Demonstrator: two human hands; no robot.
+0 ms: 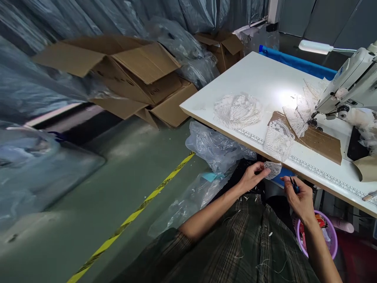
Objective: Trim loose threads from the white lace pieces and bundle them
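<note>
My left hand (252,175) pinches a small white lace piece (273,170) just below the table's front edge. To its right, my right hand (299,194) is closed around a small dark tool with a pointed tip, which looks like thread snips (294,184). The snips are apart from the lace. Another lace piece (279,139) lies at the table edge above my hands. Beyond it, a fan of lace pieces (299,114) runs under the head of a sewing machine (347,84). A loose pile of white lace (238,110) rests farther left on the tabletop.
The white table (212,88) has a printed ruler along its front and brown cardboard (324,143) by the machine. A purple basket (334,239) stands below at right. Open cardboard boxes (141,78), plastic bags (212,143) and yellow floor tape (138,212) are to the left.
</note>
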